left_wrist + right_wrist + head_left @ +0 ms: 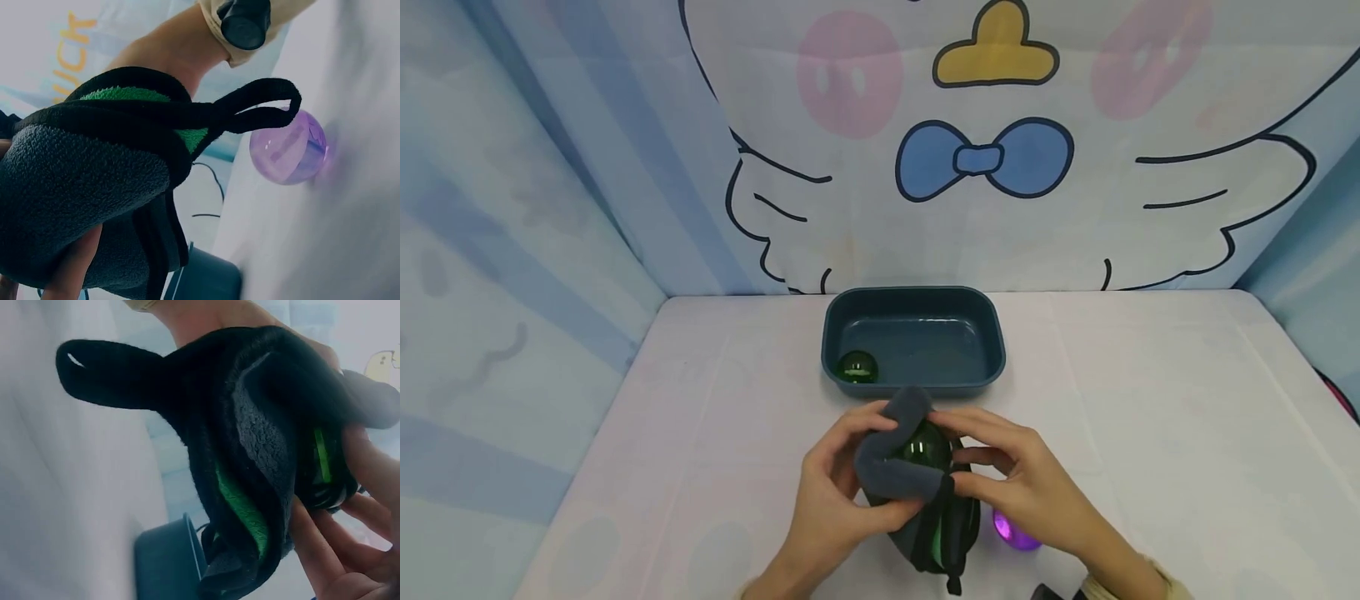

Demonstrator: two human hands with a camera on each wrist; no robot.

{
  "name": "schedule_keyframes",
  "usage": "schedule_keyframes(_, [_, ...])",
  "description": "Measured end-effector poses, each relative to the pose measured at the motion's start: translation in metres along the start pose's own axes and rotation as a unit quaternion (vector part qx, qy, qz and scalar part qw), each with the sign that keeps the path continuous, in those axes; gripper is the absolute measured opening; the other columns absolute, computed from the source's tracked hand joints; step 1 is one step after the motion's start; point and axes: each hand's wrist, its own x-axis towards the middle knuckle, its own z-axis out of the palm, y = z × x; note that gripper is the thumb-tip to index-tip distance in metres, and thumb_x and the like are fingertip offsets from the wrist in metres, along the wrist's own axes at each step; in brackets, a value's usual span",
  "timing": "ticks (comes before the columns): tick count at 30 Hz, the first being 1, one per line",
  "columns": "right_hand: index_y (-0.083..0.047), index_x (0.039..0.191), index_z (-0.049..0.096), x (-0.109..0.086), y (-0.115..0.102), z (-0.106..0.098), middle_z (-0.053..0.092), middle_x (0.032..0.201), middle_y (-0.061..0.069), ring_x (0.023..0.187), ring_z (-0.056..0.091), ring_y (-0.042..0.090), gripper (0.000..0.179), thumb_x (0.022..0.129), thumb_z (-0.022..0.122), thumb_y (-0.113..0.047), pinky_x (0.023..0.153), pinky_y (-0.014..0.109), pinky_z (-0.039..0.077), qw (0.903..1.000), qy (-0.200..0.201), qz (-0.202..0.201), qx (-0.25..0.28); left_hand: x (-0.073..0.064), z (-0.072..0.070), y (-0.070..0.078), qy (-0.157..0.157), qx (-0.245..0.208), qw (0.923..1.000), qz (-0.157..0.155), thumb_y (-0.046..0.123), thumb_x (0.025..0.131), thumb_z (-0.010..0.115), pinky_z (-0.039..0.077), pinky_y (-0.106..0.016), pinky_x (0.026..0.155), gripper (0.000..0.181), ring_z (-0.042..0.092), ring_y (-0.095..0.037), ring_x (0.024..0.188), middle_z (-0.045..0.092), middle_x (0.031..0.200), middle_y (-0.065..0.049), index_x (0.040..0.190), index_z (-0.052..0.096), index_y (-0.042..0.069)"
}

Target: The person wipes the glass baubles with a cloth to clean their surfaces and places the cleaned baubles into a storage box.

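Observation:
A dark grey cloth (891,467) with black edging, a green side and a hanging loop is folded about a green glass ball (927,446). My left hand (831,496) grips the cloth from the left, fingers and thumb curled round it. From the right, my right hand (1011,471) holds the cloth's edge by the ball, its fingertips close against the glass. In the right wrist view, the ball (322,459) shows between cloth and fingers. The left wrist view shows the loop (265,103) sticking out. The ball's lower part is hidden.
Behind the hands stands a dark teal basin (917,387) with another green ball (857,367) in its near left corner. A purple transparent ball (1017,532) lies on the white table (1150,433), partly behind the right hand. A printed curtain (985,242) rises at the table's far edge.

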Motion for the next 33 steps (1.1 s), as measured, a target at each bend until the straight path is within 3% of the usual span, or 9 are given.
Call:
schedule_keyframes(3, [-0.001,0.136,0.058,0.0004,-0.0003,-0.0004,0.061,0.13,0.013,0.117,0.061,0.011,0.055,0.084,0.073,0.006,0.088,0.03,0.057,0.9999,0.006,0.013,-0.009,-0.0005,-0.0003,0.0005,-0.004,-0.008,1.0,-0.002,-0.008,0.071,0.081,0.053,-0.038,0.098,0.059,0.054,-0.032,0.127,0.049,0.142,-0.014,0.124,0.056,0.004])
schedule_keyframes(7, [-0.004,0.133,0.061,0.0011,-0.0014,0.0008,0.061,0.128,0.011,0.117,0.061,0.012,0.057,0.079,0.077,0.006,0.09,0.03,0.057,0.999,0.023,-0.004,-0.038,-0.0008,-0.0005,0.0009,-0.002,-0.018,0.9998,0.002,-0.008,0.072,0.08,0.054,-0.038,0.096,0.06,0.055,-0.031,0.127,0.048,0.143,-0.016,0.126,0.055,0.003])
schedule_keyframes(11, [-0.005,0.133,0.061,0.0013,-0.0018,0.0004,0.058,0.134,0.01,0.125,0.057,0.015,0.061,0.077,0.081,0.003,0.097,0.025,0.052,0.9935,0.02,-0.067,-0.089,-0.0001,0.0001,0.0011,0.007,-0.027,0.9996,-0.008,-0.007,0.073,0.08,0.054,-0.038,0.097,0.059,0.053,-0.03,0.128,0.048,0.143,-0.017,0.126,0.054,0.002])
schedule_keyframes(14, [-0.004,0.132,0.062,0.002,-0.0012,0.0003,0.058,0.135,0.012,0.127,0.054,0.018,0.052,0.082,0.08,-0.006,0.103,0.023,0.046,0.9841,0.018,-0.124,-0.126,0.0003,0.0008,0.0014,0.014,-0.04,0.9986,-0.03,-0.006,0.074,0.08,0.053,-0.038,0.098,0.059,0.052,-0.029,0.13,0.048,0.144,-0.015,0.126,0.054,0.002])
schedule_keyframes(17, [-0.004,0.13,0.063,0.0021,-0.0002,0.0011,0.059,0.133,0.012,0.126,0.055,0.019,0.045,0.088,0.075,-0.013,0.105,0.022,0.045,0.9802,0.02,-0.142,-0.136,0.0003,0.0011,0.0015,0.015,-0.046,0.9981,-0.039,-0.006,0.074,0.08,0.053,-0.038,0.098,0.059,0.051,-0.029,0.13,0.048,0.144,-0.015,0.127,0.054,0.002])
schedule_keyframes(20, [-0.004,0.13,0.063,0.0016,0.0003,0.0017,0.062,0.13,0.011,0.123,0.058,0.016,0.047,0.085,0.077,-0.008,0.1,0.023,0.049,0.9852,0.023,-0.116,-0.124,0.0,0.0012,0.0016,0.009,-0.032,0.9988,-0.034,-0.005,0.074,0.08,0.053,-0.038,0.097,0.058,0.053,-0.029,0.129,0.049,0.143,-0.014,0.127,0.055,0.004])
schedule_keyframes(24, [0.0,0.129,0.062,0.0006,0.0002,-0.0001,0.066,0.127,0.011,0.115,0.065,0.013,0.054,0.078,0.078,0.005,0.089,0.028,0.056,0.9968,0.023,-0.052,-0.057,-0.0008,0.0017,0.0008,-0.001,-0.009,0.9999,-0.008,-0.007,0.073,0.08,0.054,-0.037,0.097,0.058,0.056,-0.03,0.125,0.051,0.142,-0.012,0.125,0.056,0.006])
schedule_keyframes(27, [0.003,0.129,0.062,0.0002,-0.0005,-0.0023,0.067,0.126,0.012,0.111,0.067,0.011,0.052,0.079,0.077,0.008,0.084,0.03,0.058,0.9995,0.025,-0.013,-0.015,-0.0012,0.002,-0.0005,-0.006,-0.004,0.9999,0.013,-0.009,0.072,0.08,0.054,-0.037,0.097,0.059,0.056,-0.032,0.124,0.052,0.141,-0.014,0.124,0.057,0.005])
schedule_keyframes(33, [-0.003,0.132,0.061,0.0016,-0.0018,-0.0022,0.064,0.129,0.012,0.116,0.063,0.011,0.052,0.082,0.076,0.004,0.086,0.032,0.058,0.9994,0.014,0.019,-0.027,-0.0007,0.0026,-0.0012,0.013,-0.007,0.9999,0.001,-0.009,0.071,0.08,0.053,-0.037,0.098,0.059,0.055,-0.031,0.125,0.051,0.141,-0.014,0.124,0.056,0.004])
